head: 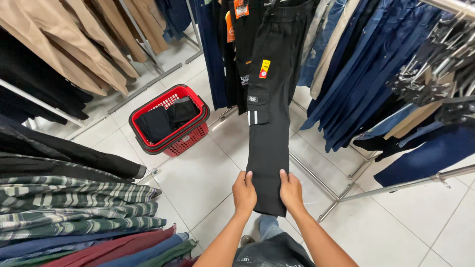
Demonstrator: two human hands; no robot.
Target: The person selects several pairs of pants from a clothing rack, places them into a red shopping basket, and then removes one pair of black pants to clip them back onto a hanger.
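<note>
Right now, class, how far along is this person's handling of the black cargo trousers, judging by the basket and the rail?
Done: dark folded garments already lie in the red basket on the floor. In hand: the left hand and right hand grip the hem of the black cargo trousers, stretching the leg out. Left: the trousers hang from the rail, not in the basket.

Hands: two, left hand [244, 193] and right hand [291, 191], gripped on the black cargo trousers [269, 99]
Red baskets [190, 133]: one, left of the trousers
Folded dark garments [168, 118]: two, inside that basket
</note>
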